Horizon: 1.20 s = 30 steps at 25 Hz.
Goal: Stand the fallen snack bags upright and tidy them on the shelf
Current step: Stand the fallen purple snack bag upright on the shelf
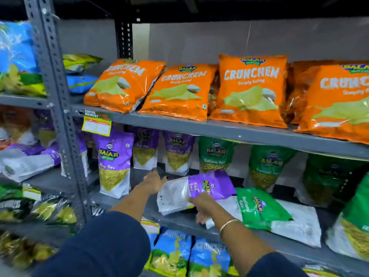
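Observation:
A purple and white Aloo Sev bag lies on its side, lifted a little above the middle shelf. My right hand grips its lower edge from beneath. My left hand touches the bag's white end on the left, fingers curled around it. A green Ratlami Sev bag lies flat on the shelf just right of my right hand. One purple Aloo Sev bag stands upright at the shelf's left. More purple bags and green bags stand at the back.
Orange Crunchem bags lean along the shelf above. Blue Crunchem bags fill the shelf below. A grey perforated upright post divides off the left bay, where purple bags lie fallen. A yellow price tag hangs on the upper shelf edge.

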{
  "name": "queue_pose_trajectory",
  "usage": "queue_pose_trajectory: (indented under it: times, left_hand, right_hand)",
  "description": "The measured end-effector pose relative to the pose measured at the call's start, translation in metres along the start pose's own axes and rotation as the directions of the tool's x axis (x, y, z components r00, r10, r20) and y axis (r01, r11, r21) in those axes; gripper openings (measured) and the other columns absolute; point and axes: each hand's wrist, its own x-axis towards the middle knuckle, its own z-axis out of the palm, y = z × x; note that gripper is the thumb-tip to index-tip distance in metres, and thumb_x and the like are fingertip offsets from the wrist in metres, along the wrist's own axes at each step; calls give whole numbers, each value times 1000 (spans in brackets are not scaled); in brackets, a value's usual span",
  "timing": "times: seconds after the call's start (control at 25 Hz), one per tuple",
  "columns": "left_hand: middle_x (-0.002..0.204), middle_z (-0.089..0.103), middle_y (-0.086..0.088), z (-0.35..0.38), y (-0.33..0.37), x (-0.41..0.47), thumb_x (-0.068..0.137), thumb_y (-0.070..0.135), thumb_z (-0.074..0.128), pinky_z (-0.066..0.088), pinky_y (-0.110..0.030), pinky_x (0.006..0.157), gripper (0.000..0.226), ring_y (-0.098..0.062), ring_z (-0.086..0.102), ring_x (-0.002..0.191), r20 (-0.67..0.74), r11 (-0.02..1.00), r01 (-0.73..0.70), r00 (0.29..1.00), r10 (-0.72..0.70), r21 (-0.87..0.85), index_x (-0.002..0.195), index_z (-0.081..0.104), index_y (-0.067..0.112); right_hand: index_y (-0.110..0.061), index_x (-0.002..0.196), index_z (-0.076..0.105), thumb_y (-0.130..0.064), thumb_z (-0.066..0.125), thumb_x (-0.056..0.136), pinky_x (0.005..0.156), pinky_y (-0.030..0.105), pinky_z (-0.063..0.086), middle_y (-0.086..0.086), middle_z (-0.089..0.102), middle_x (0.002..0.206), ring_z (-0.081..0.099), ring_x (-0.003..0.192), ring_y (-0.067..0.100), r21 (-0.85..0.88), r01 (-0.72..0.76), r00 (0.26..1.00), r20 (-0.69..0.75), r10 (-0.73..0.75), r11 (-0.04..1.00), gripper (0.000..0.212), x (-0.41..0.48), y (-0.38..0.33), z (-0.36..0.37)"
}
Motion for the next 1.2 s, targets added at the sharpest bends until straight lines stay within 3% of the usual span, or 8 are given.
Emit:
queue_pose_trajectory:
  times: [0.08, 0.24, 0.36, 0.48, 0.68, 0.8, 1.0, 1.2]
  left_hand:
    - [127, 50, -17, 4, -20, 28, 96, 29, 38, 42, -32, 95, 35, -28, 52, 114, 169, 999, -38, 985, 38, -2, 127, 43, 12]
    - [124, 45, -6, 19, -32, 75, 97, 24, 40, 38, -13, 97, 28, -19, 49, 116, 368, 990, -48, 925, 93, -131, 120, 47, 10]
    - [156, 10, -6, 32, -38, 103, 93, 27, 49, 21, -27, 114, 69, -22, 19, 142, 514, 980, -76, 842, 162, -184, 145, 9, 6]
    - [157, 8, -7, 38, -45, 115, 82, 32, 64, 24, -32, 115, 90, -23, 19, 143, 585, 974, -24, 796, 156, -226, 146, 5, 6]
    - [119, 51, -9, 37, -75, 118, 65, 20, 80, 45, -23, 78, 77, -22, 50, 110, 608, 930, 86, 777, 161, -356, 127, 37, 3]
    - [130, 52, -8, 48, -89, 121, 52, 14, 87, 47, -37, 99, 92, -20, 51, 115, 462, 896, 36, 866, 192, -442, 127, 35, 8]
    - [129, 51, -6, 66, -96, 109, 48, 23, 88, 44, -38, 97, 107, -28, 51, 120, 216, 905, -48, 964, 152, -422, 133, 24, 14]
    - [121, 57, -9, 51, -107, 121, 55, -1, 71, 49, -41, 90, 87, -25, 54, 111, 403, 882, -14, 886, 230, -471, 132, 32, 8]
  right_hand:
    - [-5, 92, 53, -29, 57, 89, 55, 31, 57, 14, 65, 81, 66, 56, 25, 255, -104, 995, 28, 101, 961, 24, 25, 11, 26]
    - [-1, 113, 59, -52, 82, 54, 89, 49, 54, 14, 67, 111, 66, 100, 30, 607, -23, 973, -169, 158, 794, 82, 82, 23, 65]
    - [-2, 118, 56, -70, 81, 11, 96, 49, 51, 11, 68, 112, 65, 103, 30, 705, 128, 855, -435, 282, 698, 129, 174, 69, 76]
    - [0, 121, 49, -49, 92, 23, 97, 51, 50, 14, 65, 115, 64, 104, 31, 728, 245, 813, -514, 273, 640, 117, 154, 49, 81]
    - [5, 115, 51, 9, 79, 60, 90, 49, 53, 26, 64, 116, 63, 104, 38, 524, 339, 836, -549, 6, 781, 62, 120, 6, 82]
    - [-2, 116, 50, 1, 83, 46, 93, 52, 51, 23, 66, 113, 63, 103, 36, 317, 383, 841, -508, -186, 868, 77, 131, -6, 73]
    - [-7, 117, 50, 6, 81, 52, 87, 35, 49, 9, 63, 105, 57, 98, 20, 63, 365, 861, -402, -311, 929, 73, 153, -16, 61]
    - [1, 119, 41, -25, 78, 69, 93, 42, 46, 20, 55, 122, 53, 116, 37, -202, 157, 853, -465, -236, 967, 67, 149, -9, 60]
